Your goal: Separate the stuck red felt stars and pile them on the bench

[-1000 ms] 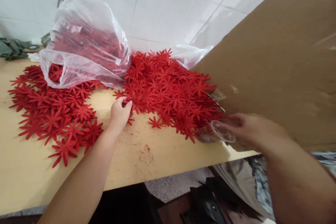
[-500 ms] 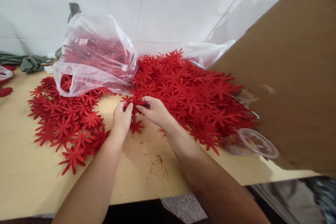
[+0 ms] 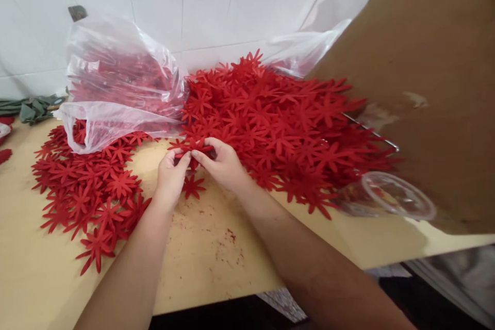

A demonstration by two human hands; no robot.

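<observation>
Between my two hands is a red flower-shaped cutout (image 3: 198,145) with narrow petals, pinched from both sides. My left hand (image 3: 172,172) grips its left part, thumb on top. My right hand (image 3: 221,164) has thumb and fingers closed on its right part, and the thumbs nearly meet. Whether more than one layer is held, I cannot tell. Just below my fingers a single red cutout (image 3: 193,186) lies on the table. A large heap of red cutouts (image 3: 266,124) rises to the right, and a lower pile (image 3: 91,185) spreads to the left.
A clear plastic bag (image 3: 124,77) full of red pieces stands behind the left pile, against the tiled wall (image 3: 216,0). On the right lean a brown board (image 3: 436,87) and a tipped clear plastic cup (image 3: 398,196). Red crumbs (image 3: 231,235) dot the table (image 3: 201,268). Dark green cloth (image 3: 34,108) lies far left.
The camera view has turned and tilted slightly. My thumbs have come closer together on the red flower cutout, which both hands still hold in about the same place.
</observation>
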